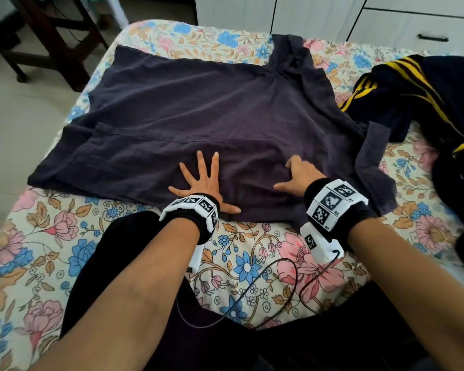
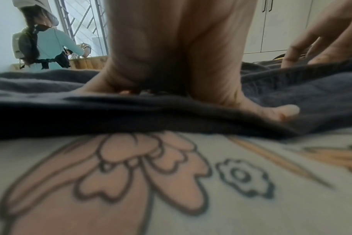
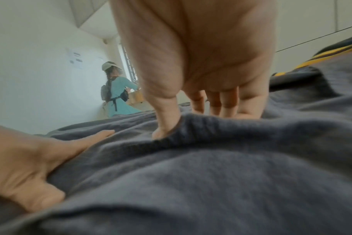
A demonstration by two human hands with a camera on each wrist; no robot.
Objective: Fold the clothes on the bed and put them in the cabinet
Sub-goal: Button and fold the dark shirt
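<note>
On the bed (image 1: 252, 266), dark shirt (image 1: 188, 108) lying spread at centre; left hand (image 1: 202, 183) pressing flat, fingers splayed, right hand (image 1: 299, 175) pressing with bent fingertips at 6 o'clock hem; advise smoothing toward 12 o'clock before folding.

Head looks down; 2 wrist views (low, close) share shirt (image 1: 198, 108).

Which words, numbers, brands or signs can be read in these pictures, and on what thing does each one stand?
No words or numbers can be read.
Left wrist band: black-and-white square code markers, no letters.
Right wrist band: the same kind of markers; tiny print beside them is too small to read.
Paper sheets on the wall: printing too blurred to read.
Dark T-shirt: no print visible.
</note>
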